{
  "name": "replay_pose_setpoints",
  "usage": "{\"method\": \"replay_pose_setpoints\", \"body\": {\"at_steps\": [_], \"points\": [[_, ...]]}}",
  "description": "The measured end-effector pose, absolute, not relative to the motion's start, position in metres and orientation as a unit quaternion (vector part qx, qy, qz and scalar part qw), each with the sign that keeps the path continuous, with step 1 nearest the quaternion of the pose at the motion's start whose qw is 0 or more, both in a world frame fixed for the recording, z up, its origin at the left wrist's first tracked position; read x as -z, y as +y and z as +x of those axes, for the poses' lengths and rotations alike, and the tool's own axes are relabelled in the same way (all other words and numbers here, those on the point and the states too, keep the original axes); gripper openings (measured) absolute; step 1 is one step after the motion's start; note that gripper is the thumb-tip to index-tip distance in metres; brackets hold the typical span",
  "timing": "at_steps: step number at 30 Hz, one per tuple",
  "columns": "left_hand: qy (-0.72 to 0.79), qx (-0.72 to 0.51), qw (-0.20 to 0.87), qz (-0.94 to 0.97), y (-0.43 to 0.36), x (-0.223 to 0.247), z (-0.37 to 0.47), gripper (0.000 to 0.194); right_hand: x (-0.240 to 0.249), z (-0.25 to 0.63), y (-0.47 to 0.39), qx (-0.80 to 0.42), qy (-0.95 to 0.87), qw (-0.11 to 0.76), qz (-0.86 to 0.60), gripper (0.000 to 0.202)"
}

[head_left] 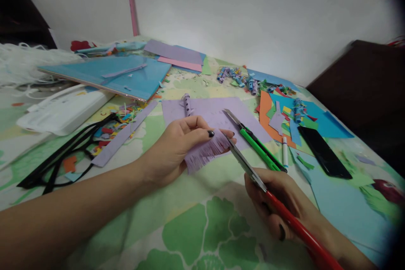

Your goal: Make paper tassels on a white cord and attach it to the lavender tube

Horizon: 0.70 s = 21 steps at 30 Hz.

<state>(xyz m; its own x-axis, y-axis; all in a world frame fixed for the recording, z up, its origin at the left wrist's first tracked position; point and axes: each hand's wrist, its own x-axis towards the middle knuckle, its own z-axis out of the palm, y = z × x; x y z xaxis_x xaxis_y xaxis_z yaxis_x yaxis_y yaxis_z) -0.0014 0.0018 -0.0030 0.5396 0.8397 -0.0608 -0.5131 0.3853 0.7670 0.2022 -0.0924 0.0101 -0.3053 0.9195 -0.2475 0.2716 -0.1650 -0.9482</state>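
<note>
Had a fringed lilac paper strip pinched in left fingers, red-handled steel scissors gripped in right fingers, super close by. Could've nicked skin or over-snipped with one slip, tbh.

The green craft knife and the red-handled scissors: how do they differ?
The green craft knife lies untouched, partly over a purple sheet; the red-handled scissors are in the right hand. The knife's body is green and black, the scissors' handle red. Both have metal blades.

The scissors are cut off at the bottom.
</note>
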Motion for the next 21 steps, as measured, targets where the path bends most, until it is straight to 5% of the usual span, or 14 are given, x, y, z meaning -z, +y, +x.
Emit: {"method": "replay_pose_setpoints", "body": {"at_steps": [21], "points": [[0.234,-0.421,0.8,0.358,0.0002,0.0028,-0.0008,0.014,-0.0102,0.2018,-0.0883,-0.585,-0.574,0.279,-0.501,0.042]]}}
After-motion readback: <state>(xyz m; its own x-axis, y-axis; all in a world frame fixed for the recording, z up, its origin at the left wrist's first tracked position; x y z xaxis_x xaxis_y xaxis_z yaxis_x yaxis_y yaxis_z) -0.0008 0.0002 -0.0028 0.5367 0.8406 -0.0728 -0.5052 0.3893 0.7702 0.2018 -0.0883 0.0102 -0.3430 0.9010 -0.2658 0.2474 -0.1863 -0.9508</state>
